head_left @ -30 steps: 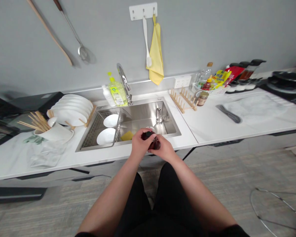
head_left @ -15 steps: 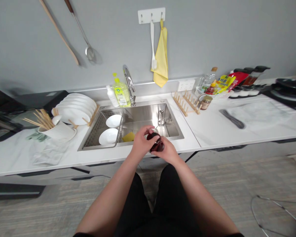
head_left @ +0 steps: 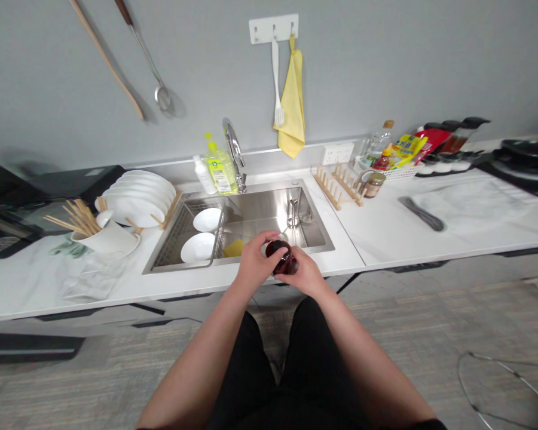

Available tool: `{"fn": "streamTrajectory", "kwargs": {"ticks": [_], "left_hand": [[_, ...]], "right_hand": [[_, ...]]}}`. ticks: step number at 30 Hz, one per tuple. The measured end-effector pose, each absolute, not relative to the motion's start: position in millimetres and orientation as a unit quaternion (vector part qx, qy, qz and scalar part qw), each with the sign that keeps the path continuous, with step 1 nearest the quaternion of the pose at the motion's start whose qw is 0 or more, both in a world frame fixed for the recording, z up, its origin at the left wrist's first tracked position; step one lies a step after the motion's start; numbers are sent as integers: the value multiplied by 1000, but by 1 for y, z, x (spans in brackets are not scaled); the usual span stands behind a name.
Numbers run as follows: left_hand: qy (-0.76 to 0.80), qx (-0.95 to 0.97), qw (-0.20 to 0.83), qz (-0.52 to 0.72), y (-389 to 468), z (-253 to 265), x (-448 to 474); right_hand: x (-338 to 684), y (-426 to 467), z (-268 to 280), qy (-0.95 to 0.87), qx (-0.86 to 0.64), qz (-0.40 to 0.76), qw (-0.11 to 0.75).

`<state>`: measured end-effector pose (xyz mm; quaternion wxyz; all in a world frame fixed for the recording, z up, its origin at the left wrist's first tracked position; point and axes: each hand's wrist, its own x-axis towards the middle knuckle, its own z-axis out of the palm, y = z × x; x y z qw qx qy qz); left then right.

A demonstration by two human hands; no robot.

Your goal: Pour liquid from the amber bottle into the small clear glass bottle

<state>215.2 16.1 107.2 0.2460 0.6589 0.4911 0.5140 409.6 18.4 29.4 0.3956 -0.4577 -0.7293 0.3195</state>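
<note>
Both of my hands hold a small dark red, glossy round vessel (head_left: 280, 255) just over the front edge of the sink (head_left: 269, 206). My left hand (head_left: 259, 260) grips its left side, with the thumb across the front. My right hand (head_left: 305, 273) is closed on its lower right side. The fingers cover part of the vessel, so I cannot tell whether it is a cup or a jar. Just left of my hands a yellow sponge (head_left: 234, 248) lies in the sink. White bowls (head_left: 199, 247) rest in the wire basket (head_left: 174, 239) at the sink's left.
A chrome faucet (head_left: 234, 149) rises behind the sink beside a yellow-green soap bottle (head_left: 221, 170). White plates (head_left: 132, 203) and a chopstick holder (head_left: 110, 239) stand left. To the right are a wooden rack (head_left: 341, 188), a jar (head_left: 374, 185) and a dark bundled cable-like thing (head_left: 421, 214).
The camera view has shifted very slightly. Both hands stay on the dark red vessel at nearly the same place; it appears turned or tilted a little.
</note>
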Motion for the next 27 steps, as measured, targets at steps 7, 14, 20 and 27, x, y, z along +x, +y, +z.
{"fn": "streamTrajectory", "kwargs": {"ticks": [7, 14, 20, 27], "left_hand": [[431, 726, 260, 469, 18, 117, 227], [453, 689, 275, 495, 7, 112, 213], [457, 609, 264, 591, 10, 117, 213], [471, 493, 276, 678, 4, 97, 164]], "right_hand": [[408, 18, 30, -730, -458, 312, 401], [410, 19, 29, -736, -452, 309, 399], [410, 19, 27, -732, -451, 315, 402], [412, 20, 27, -734, -451, 315, 398]]}}
